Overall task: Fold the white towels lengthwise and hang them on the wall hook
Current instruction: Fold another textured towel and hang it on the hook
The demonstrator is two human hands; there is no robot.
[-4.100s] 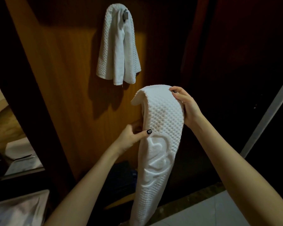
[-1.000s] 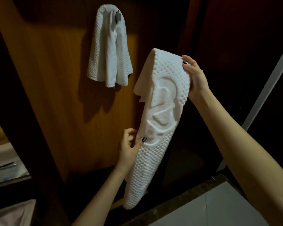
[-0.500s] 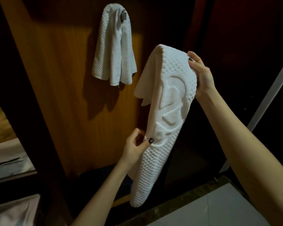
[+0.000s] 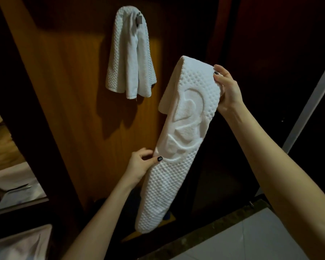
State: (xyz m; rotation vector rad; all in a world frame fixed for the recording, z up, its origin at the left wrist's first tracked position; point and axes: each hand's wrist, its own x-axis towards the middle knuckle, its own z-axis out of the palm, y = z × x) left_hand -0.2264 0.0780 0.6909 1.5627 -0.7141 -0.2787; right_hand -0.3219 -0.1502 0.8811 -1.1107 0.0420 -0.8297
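A long white waffle-textured towel (image 4: 178, 162) with an embossed pattern hangs folded lengthwise in front of the wooden wall. My right hand (image 4: 226, 89) grips its upper right edge near the top fold. My left hand (image 4: 142, 165) pinches its left edge about halfway down. A second white towel (image 4: 129, 57) hangs from a small metal wall hook (image 4: 139, 19) up and to the left of the held towel.
The wooden wall panel (image 4: 73, 91) stands straight ahead, with a dark door or panel (image 4: 280, 53) to the right. Pale floor tiles (image 4: 251, 239) lie bottom right behind a dark threshold. White linen (image 4: 21, 244) sits bottom left.
Over four seconds I have lifted the folded towel higher, toward the level of the hook. In the last half second both hands and the towel have barely shifted.
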